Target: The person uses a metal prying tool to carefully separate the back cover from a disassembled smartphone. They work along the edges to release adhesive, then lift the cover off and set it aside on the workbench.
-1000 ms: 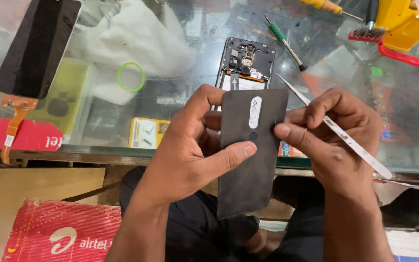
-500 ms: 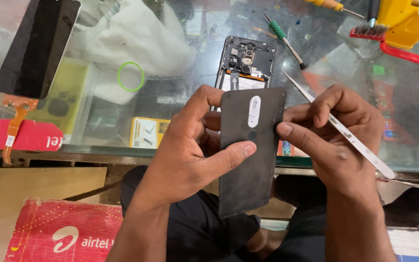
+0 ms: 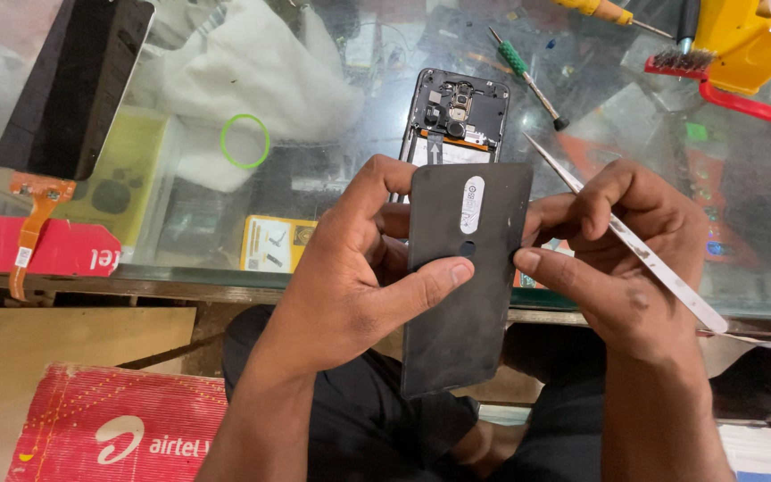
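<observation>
From the head camera, looking down, we see the dark grey flat plastic phone back cover [image 3: 466, 277] held upright between both hands, just in front of the edge of the glass-topped counter [image 3: 332, 178]. The left hand [image 3: 350, 277] clamps it from the side: the thumb lies across the lower face, the fingers curl behind the near edge. The right hand [image 3: 622, 259] touches the opposite edge with its thumb tip, and the same hand pinches a pair of long steel tweezers [image 3: 626, 236] whose point slants up and away from the cover's top corner.

The relation that matters here: the cover's long axis runs nearly vertical in the picture, tilted slightly, with its small white oval sticker [image 3: 472, 203] near the top end. The opened phone body with exposed camera module [image 3: 457, 116] lies on the glass directly beyond the grip, its lower part hidden behind the cover. Both hands are equally close to the cover; the left bears most of it.

Farther out from the grip, to the left, lie a green rubber ring [image 3: 244, 141] and a black display panel with an orange flex cable [image 3: 73, 85]; to the right, a green-handled screwdriver [image 3: 528, 76].

Hidden from us: the cover's inner face and the left fingertips behind it. The tweezers' rear end is lost against the counter edge.
</observation>
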